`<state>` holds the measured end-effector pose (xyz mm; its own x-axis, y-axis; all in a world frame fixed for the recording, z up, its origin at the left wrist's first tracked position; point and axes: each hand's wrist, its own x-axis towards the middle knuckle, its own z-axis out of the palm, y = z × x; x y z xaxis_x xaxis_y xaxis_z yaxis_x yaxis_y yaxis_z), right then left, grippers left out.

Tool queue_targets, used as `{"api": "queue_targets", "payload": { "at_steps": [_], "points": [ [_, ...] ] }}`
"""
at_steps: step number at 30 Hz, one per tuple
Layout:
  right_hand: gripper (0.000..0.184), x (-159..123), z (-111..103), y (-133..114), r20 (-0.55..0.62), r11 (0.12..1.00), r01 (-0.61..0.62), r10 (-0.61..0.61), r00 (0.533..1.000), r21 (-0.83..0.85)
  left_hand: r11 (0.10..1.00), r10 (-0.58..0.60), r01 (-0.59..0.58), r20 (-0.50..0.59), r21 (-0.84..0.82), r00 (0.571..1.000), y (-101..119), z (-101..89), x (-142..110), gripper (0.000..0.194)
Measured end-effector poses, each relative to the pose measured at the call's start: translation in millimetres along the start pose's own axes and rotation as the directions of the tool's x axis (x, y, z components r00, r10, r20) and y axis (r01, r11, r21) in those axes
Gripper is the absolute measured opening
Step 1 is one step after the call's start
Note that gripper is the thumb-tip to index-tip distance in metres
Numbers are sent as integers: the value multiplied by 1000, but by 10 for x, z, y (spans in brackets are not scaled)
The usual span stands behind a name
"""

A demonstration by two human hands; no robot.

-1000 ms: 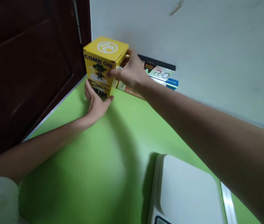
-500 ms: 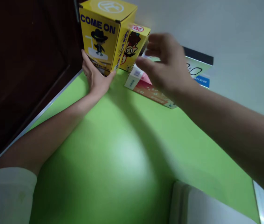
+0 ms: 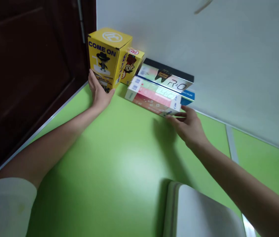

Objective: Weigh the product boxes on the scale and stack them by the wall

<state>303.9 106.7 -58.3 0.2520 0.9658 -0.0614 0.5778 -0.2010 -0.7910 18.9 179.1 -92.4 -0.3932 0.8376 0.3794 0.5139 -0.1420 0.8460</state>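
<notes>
A tall yellow box [image 3: 102, 62] printed "COME ON" stands upright on the green surface. My left hand [image 3: 101, 97] is wrapped around its lower front, fingers along the left side and thumb at the right corner. Low and right of it lies a long pink toothpaste-like box [image 3: 154, 98] with a white left end. At that box's right end is my right hand [image 3: 188, 123], its thumb at the front lower corner and its fingers against the end. Touching the pink box from behind is a black-and-white box [image 3: 166, 75] marked "R&O", above a blue box [image 3: 188, 95].
Between the tall box and the long boxes stands a smaller yellow box [image 3: 130, 67] with a cartoon face. A pale wall [image 3: 228, 59] rises behind, and a dark brown door-like panel [image 3: 31, 52] is on the left. A white rounded object [image 3: 203, 210] lies at the lower right.
My right hand has come down and to the right, from above the long boxes to the pink box's right end. My left hand stays on the tall yellow box. The view has shifted.
</notes>
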Motion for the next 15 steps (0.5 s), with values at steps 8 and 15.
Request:
{"api": "queue_targets", "payload": {
  "at_steps": [8,15],
  "points": [
    [42,219,184,28,7,980,48,-50,999,191,1000,-16,16,-9,10,1000,8,-33,-17,111],
    [35,270,249,-19,39,969,152,-162,986,194,996,-15,18,-38,84,999,54,-51,-30,106]
  ]
}}
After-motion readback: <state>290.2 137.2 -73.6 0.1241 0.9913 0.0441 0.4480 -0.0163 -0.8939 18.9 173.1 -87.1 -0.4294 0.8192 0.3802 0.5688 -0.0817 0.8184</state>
